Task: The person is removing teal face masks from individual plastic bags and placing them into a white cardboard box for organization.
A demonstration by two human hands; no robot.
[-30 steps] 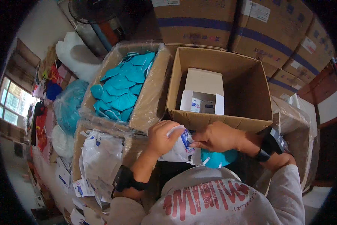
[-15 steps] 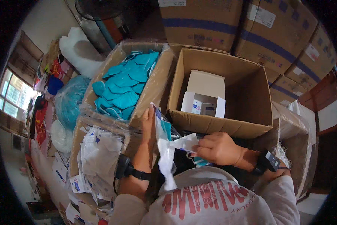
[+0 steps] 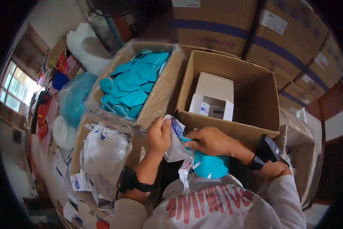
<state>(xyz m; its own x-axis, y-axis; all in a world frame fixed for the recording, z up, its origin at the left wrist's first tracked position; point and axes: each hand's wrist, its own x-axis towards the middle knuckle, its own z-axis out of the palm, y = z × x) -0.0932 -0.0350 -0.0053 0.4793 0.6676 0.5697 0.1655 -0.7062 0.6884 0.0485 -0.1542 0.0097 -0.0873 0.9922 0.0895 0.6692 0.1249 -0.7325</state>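
Observation:
My left hand (image 3: 159,134) pinches the upper edge of a clear and white plastic pouch (image 3: 176,148) with blue print. My right hand (image 3: 213,140) has its fingertips closed at the pouch's side, on a teal cup-shaped face mask (image 3: 186,140) that shows only in part there. Below the right hand, a second teal mask (image 3: 212,166) with white straps rests against my lap. A torn-looking strip of the pouch hangs down toward my shirt. An open carton (image 3: 141,45) lined with plastic and heaped with teal masks stands beyond my left hand.
Ahead of my right hand is a large open carton (image 3: 226,124) with a small white box (image 3: 214,86) inside. At my left, another carton holds a pile of flat pouches (image 3: 104,149). Sealed cartons (image 3: 217,32) are stacked at the back. A plastic-lined carton (image 3: 303,152) stands at right.
My right hand has moved left to the pouch and shifted its grip from a white strip to the teal mask. A teal mask in my lap has come into fuller view.

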